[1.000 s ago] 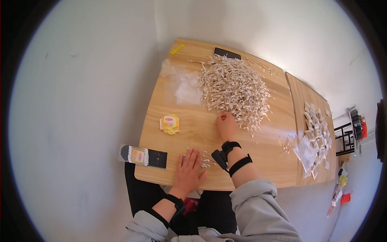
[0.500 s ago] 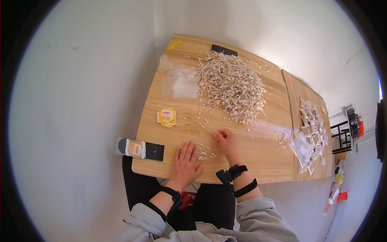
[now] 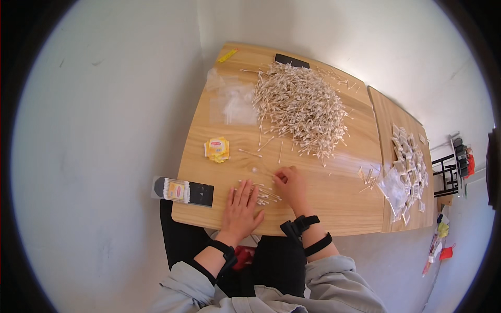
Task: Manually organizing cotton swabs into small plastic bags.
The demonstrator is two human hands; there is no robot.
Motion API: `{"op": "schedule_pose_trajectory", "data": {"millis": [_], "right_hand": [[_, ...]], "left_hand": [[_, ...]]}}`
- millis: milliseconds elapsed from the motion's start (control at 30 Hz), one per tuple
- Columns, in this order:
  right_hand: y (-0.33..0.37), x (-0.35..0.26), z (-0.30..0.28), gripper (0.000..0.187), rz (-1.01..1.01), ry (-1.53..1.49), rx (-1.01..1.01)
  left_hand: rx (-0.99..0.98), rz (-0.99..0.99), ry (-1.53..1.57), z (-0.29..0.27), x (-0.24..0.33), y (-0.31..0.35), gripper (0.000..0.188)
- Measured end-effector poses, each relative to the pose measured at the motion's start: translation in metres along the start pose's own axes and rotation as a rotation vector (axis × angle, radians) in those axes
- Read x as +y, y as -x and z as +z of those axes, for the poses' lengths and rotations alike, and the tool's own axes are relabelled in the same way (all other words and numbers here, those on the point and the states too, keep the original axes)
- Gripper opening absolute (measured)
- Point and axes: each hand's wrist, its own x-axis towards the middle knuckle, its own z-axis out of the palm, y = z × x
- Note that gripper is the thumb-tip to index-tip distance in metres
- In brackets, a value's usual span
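My left hand lies flat, fingers stretched out, over a small group of cotton swabs near the table's front edge. The swabs' ends stick out to the right of its fingers. Just to the right, my right hand pinches a cotton swab, its white tip pointing left and blurred by motion. A few loose swabs lie beyond the right hand. Farther back is a large heap of cotton swabs.
Yellow cards are stacked at left. A pack of swabs rests on a black holder at the left edge. Clear plastic bags lie behind. Filled packets cover the right-hand table. A black box and yellow ruler sit at the back.
My right hand has drawn slightly left and toward me, pinching a swab. The loose swabs beyond it have shifted apart. My left hand stays over the small group.
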Motion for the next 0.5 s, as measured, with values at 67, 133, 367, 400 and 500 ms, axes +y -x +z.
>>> {"op": "schedule_pose_trajectory", "data": {"millis": [67, 133, 367, 400, 500], "right_hand": [[0.006, -0.008, -0.003, 0.013, -0.027, -0.019, -0.074], [0.011, -0.004, -0.004, 0.016, -0.046, -0.076, -0.094], [0.041, 0.01, 0.005, 0.029, 0.096, -0.483, 0.225], [0.046, 0.009, 0.009, 0.032, 0.122, -0.556, 0.27], [0.057, -0.006, 0.02, 0.037, 0.094, -0.407, 0.265]], "left_hand": [[0.001, -0.003, 0.007, -0.001, 0.001, 0.0, 0.072], [-0.009, -0.008, 0.015, -0.003, 0.001, -0.001, 0.073], [-0.119, -0.029, 0.025, -0.008, -0.002, -0.015, 0.103], [-0.157, -0.009, 0.006, -0.013, -0.004, -0.023, 0.107], [-0.19, 0.043, -0.033, -0.009, -0.012, -0.027, 0.113]]}}
